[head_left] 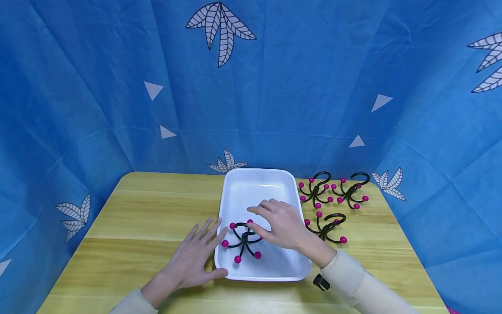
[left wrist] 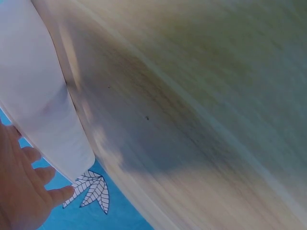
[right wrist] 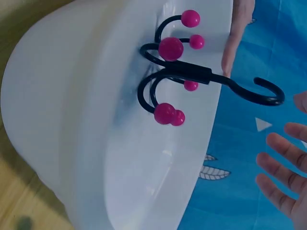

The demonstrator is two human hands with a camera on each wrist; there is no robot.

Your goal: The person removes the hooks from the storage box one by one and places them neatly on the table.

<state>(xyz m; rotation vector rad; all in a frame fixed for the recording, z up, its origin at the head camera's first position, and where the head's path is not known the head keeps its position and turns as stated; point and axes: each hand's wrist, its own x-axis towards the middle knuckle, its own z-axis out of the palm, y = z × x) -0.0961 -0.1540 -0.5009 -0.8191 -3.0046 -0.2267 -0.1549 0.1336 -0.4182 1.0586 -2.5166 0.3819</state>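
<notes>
In the head view, a black multi-prong hook with pink ball tips (head_left: 245, 237) stands in the front left of a white tray (head_left: 270, 270). My left hand (head_left: 195, 261) is spread at the tray's left side, fingertips and thumb right at the rim. Over the tray hovers my right hand (head_left: 280, 224), thumb and fingers parted, close to the hook. The right wrist view shows this hook (right wrist: 187, 72) with its curved end pointing toward the right hand (right wrist: 292, 177), a gap between them. Beside the tray (left wrist: 43, 96) the left hand (left wrist: 24, 191) also appears.
Several similar hooks lie on the wooden table (head_left: 157, 209) right of the tray: a back left one (head_left: 315, 192), a back right one (head_left: 350, 192) and a nearer one (head_left: 325, 230), partly behind the right forearm. Blue patterned cloth (head_left: 255, 109) encloses the table's back and sides.
</notes>
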